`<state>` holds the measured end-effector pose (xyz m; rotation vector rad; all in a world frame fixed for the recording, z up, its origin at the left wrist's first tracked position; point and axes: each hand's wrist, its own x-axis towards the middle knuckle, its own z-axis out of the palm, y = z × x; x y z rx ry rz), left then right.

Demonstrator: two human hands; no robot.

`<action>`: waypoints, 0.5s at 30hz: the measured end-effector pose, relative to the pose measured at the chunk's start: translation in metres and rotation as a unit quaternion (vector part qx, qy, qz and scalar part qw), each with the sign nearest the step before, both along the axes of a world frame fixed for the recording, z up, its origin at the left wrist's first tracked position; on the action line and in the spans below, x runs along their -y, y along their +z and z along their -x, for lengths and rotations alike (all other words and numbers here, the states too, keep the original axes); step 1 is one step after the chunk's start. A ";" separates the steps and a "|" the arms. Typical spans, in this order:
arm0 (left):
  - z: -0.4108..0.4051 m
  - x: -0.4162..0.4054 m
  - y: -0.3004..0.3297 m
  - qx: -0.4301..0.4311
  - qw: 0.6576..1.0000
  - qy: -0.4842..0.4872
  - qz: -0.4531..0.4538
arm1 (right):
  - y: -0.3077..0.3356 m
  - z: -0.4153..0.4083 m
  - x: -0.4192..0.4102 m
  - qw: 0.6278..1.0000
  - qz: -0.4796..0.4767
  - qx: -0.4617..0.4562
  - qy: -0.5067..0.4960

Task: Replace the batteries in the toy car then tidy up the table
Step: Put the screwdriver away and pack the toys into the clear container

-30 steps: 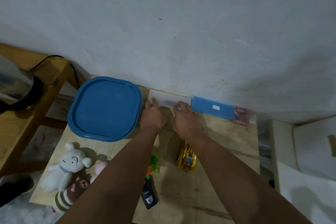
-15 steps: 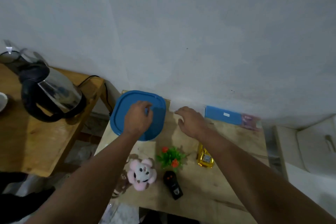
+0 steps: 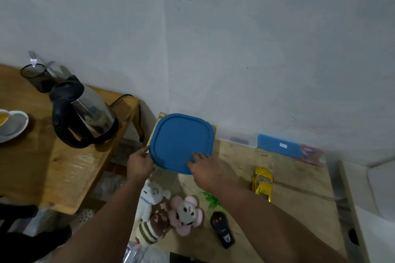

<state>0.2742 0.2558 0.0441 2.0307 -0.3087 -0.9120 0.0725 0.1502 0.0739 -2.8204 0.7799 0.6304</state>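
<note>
Toy car (image 3: 262, 183): we see it gold, lying on the wooden table (image 3: 299, 209), right of our arms, untouched.
Left hand (image 3: 139, 162): grasping the blue lid's (image 3: 181, 142) left edge.
Right hand (image 3: 206, 168): released, straight fingers resting on the lid's near edge.
Remote (image 3: 222, 229): black, near the plush toys (image 3: 168, 213).
Kettle (image 3: 83, 115): on the side table at left.

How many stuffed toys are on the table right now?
3, clustered at the near left edge: a white one, a pink one to its right, and a brown striped one nearest, partly hidden by the left forearm.
</note>
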 end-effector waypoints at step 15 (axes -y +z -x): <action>0.000 0.001 -0.008 -0.122 0.986 0.105 0.043 | 0.020 -0.012 -0.008 0.993 0.058 0.020 0.105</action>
